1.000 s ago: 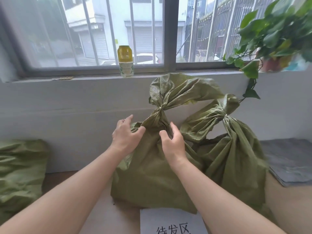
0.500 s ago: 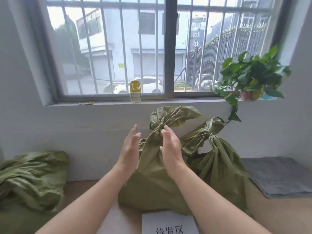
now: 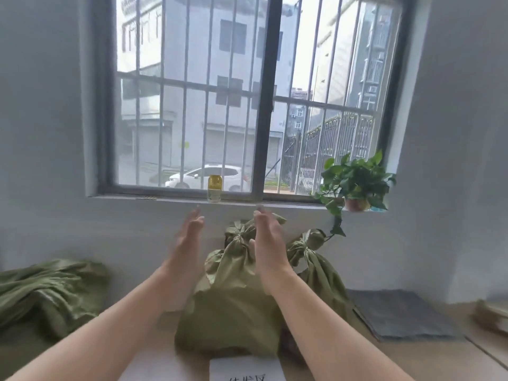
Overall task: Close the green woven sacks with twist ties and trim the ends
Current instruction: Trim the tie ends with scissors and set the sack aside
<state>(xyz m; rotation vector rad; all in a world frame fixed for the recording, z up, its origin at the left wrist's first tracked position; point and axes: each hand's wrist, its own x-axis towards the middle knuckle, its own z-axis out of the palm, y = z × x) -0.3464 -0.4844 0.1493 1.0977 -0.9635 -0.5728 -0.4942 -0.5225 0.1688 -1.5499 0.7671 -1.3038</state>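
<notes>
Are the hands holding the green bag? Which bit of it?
Nothing is held. The left hand and right hand are open with straight fingers, near the tied green sack, gripping nothing.

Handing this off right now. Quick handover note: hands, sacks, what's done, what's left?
Left hand: open, raised, holding nothing.
Right hand: open, raised in front of the front sack's neck, holding nothing.
Front sack: upright in the centre, neck cinched.
Second sack: behind it to the right, neck also cinched.
Done: both necks are closed. The ties are too small to see, so I cannot tell whether they are trimmed.
Left: the crumpled green sacks on the left look unclosed. Check the tie ends. No cutter in view.
</notes>
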